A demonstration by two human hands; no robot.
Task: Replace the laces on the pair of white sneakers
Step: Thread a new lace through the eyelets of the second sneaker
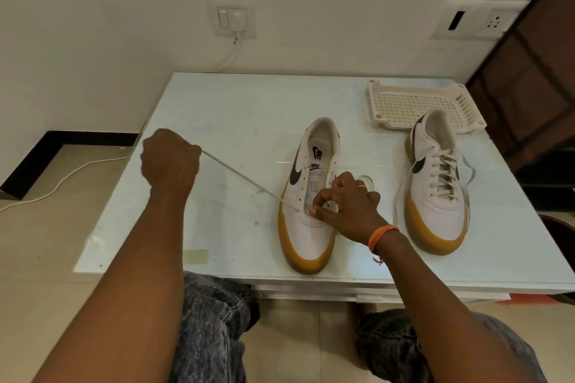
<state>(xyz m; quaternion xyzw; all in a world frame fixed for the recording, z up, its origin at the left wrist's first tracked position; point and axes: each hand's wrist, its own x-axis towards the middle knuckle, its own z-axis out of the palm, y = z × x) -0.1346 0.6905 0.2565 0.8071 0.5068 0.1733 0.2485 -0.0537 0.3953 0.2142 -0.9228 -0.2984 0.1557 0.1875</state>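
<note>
The white leather sneaker with a black swoosh and gum-coloured sole [306,196] stands at the centre of the frame on the pale glass-topped desk [224,121], toe toward me. All its upper eyelets are bare. A single cream flat lace [245,180] runs taut from the lowest eyelet on its left flank up and left across the desk.

My left hand [169,158], left of centre, is fisted round the far end of that lace, drawing it out. My right hand [345,205] rests over the shoe's tongue near the toe, thumb and forefinger pinched at the lowest eyelet row; I judge they are holding the lace there, though the contact itself is partly hidden.

At the right of the frame the second white sneaker with matching gum sole [435,193] stands fully laced, its lace ends trailing loose on the desk. Whether those laces are old or new I cannot tell.

Behind it, upper right, lies a cream perforated plastic tray [417,102].

Assessment: the first crossing on the centre shoe is in hand. The next move calls for evening the two lace ends, then feeding one tip across and through the next eyelet up, keeping the flat lace untwisted.
</note>
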